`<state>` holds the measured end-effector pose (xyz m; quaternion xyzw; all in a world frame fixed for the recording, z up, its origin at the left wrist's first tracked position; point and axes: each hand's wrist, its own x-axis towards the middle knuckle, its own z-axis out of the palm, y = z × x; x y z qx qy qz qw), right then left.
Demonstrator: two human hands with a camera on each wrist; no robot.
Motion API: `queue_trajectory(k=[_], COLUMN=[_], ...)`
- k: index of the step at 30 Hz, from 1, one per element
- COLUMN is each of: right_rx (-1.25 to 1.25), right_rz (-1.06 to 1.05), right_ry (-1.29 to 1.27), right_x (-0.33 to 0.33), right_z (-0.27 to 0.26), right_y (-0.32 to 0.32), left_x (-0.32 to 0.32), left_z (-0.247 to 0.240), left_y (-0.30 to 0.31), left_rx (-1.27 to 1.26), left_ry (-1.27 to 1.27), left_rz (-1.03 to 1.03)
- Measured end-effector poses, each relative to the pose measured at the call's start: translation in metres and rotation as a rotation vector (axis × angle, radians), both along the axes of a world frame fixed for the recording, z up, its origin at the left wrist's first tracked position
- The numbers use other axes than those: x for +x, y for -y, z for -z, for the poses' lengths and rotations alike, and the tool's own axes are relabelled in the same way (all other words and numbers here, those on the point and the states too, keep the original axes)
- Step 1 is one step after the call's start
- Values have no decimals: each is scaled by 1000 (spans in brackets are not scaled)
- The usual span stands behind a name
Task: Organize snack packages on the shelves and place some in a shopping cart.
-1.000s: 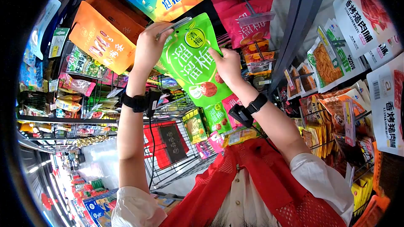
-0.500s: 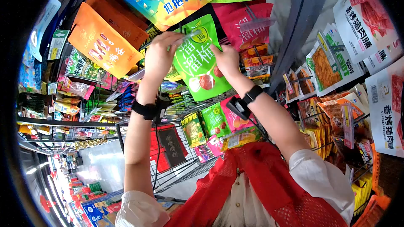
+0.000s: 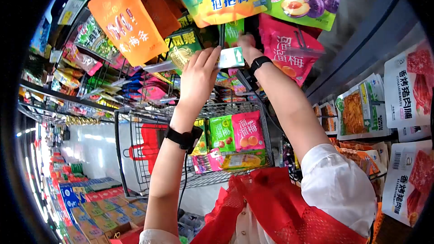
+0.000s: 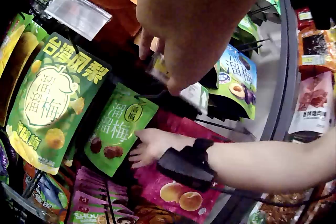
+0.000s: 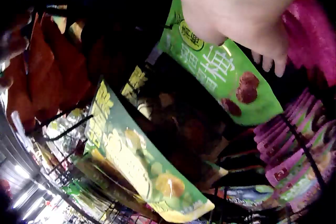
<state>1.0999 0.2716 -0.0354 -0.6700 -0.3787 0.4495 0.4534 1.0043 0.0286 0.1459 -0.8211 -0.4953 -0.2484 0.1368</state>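
Note:
High on the rack, my left hand (image 3: 199, 77) pinches a clear price tag holder (image 3: 231, 57) at the front end of a hanging hook. Behind that holder hangs a green pouch of dried plums (image 5: 226, 71), mostly hidden in the head view by the tag and other bags. My right hand (image 4: 152, 148) reaches in past the tag and grips the pouch's side edge, thumb on its front. A dark green pineapple-plum pouch (image 4: 58, 103) hangs to its left, and a pink plum pouch (image 3: 289, 47) to its right.
Orange pouches (image 3: 129, 22) hang at left; a blue-yellow pouch (image 3: 221, 0) and a plum-printed pouch (image 3: 307, 0) hang above. A wire cart (image 3: 199, 183) below holds a green pouch (image 3: 222, 133), a pink pouch (image 3: 248, 131) and a red bag (image 3: 151, 147). A dark post (image 3: 352, 40) stands at right.
The green pouch has gone from in front of my body deeper into the rack, with my right hand following it. My left hand has shifted right and down, and the view has turned.

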Motion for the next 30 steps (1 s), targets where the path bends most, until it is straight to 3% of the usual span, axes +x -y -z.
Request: queue_trajectory(k=[1,2,4,6,11,13,16,20,22,23,25,28,29,30], right_rx=[71,213,345,278,290,242,235,213,-69,-79,-376,-586,-656,-716], right_rz=[78,39,-34,-188,-264,-263,-116,-135,-316,-337,-733,-949,-828,-775], right_ry=[193,163,339,309,410,478,619,548,573,571,702,554,532,403], right_x=[-2,0,-5,-5,18,27,15,-14,-30,-40,-56,-77,-86,-91], right_z=[-19,-13,-1,18,95,76,117,168,231,263,314,363,378,430], right_y=[30,42,86,126,211,260,298,340,350,357,369,386,390,398], left_x=[0,0,-5,-12,-35,-60,-108,-182,-212,-225,-249,-283,-294,-303], left_z=[-2,-3,0,7,24,50,109,211,242,250,267,284,288,290], left_y=[3,3,5,5,19,33,68,132,166,183,212,250,260,272], left_rx=[11,27,11,54,59,18,-165,-472,-623,-687,-783,-855,-878,-875], left_ry=[-9,-18,-25,-35,11,34,61,-11,73,91,142,191,230,262], left_rz=[14,43,46,80,104,148,174,104,84,46,-30,-183,-240,-283])
